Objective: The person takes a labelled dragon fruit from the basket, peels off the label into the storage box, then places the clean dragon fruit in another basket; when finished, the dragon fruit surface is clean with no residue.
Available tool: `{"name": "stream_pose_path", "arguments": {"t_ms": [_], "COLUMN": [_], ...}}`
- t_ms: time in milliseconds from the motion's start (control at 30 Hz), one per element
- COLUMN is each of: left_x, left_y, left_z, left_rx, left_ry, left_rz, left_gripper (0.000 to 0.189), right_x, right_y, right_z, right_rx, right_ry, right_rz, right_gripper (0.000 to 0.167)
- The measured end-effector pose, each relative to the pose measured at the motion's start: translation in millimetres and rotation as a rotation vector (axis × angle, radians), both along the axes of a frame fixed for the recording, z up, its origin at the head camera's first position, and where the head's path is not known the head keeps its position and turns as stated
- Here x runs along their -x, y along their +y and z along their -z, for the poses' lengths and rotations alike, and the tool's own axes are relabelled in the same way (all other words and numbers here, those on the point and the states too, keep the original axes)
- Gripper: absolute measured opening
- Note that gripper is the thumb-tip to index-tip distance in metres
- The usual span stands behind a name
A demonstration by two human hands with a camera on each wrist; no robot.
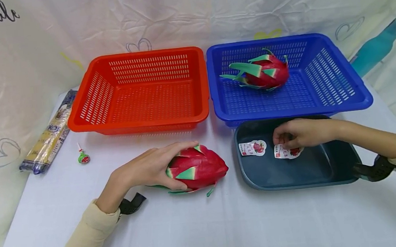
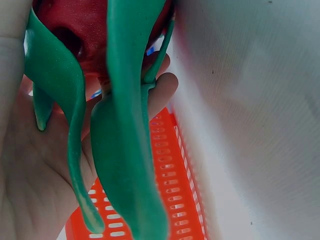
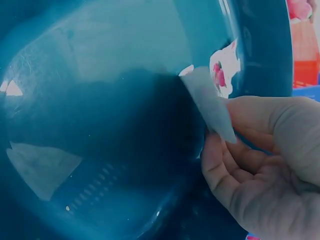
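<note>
On the white table a red dragon fruit [image 1: 206, 167] with green scales lies on its side. My left hand [image 1: 141, 170] grips its leafy end, thumb on the near side and fingers over the far side. Long green leaves [image 2: 125, 110] hang past the palm in the left wrist view. Over the dark teal basin [image 1: 284, 176], my right hand [image 1: 309, 132] pinches a small white label [image 1: 285, 152] with a fruit picture, seen tilted [image 3: 207, 100] in the right wrist view. A similar label [image 1: 253, 148] lies to its left inside the basin.
Behind stand a red basket [image 1: 155, 104] and a blue basket [image 1: 311, 90], the latter holding another dragon fruit [image 1: 274, 72]. At left lie a long yellow-and-blue packet [image 1: 50, 134] and a wrapped lollipop [image 1: 83, 157]. A bottle with turquoise liquid [image 1: 373, 52] is at far right.
</note>
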State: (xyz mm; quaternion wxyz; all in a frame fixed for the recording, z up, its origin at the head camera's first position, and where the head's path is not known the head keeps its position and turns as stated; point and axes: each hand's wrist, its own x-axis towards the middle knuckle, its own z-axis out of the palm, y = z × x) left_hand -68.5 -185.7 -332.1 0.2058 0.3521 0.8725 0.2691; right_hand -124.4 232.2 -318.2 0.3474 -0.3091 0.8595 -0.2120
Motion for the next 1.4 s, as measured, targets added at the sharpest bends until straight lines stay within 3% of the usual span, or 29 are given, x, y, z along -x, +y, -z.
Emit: {"name": "stream_pose_path", "arguments": {"t_ms": [367,667,900,1133,1400], "left_x": [-0.1,0.3,0.6,0.1,-0.4], "left_y": [-0.3,1.0,1.0,1.2,1.5], "left_z": [-0.7,0.1,-0.6,-0.7,-1.8], "left_rx": [0.001,0.002,0.0,0.002,0.013], "left_ry": [0.018,0.013,0.007,0.01,0.004], "left_rz": [0.004,0.007,-0.001,0.009,0.001], "left_gripper": [0.094,0.094,0.094,0.094,0.095], "right_x": [-6.0,-6.3,-6.2,-11.5,-14.6], "right_y": [-5,-1,7,11,14], "right_z": [3.2,3.3,-5.7,-12.0,-10.6], "right_rx": [-0.046,-0.039,-0.079,-0.097,-0.082], "right_ry": [0.104,0.041,-0.023,-0.089,-0.077], "right_rz": [-0.043,-0.044,-0.08,-0.077,-0.072], "right_gripper": [0.02,0.026,0.049,0.059,0.061]}}
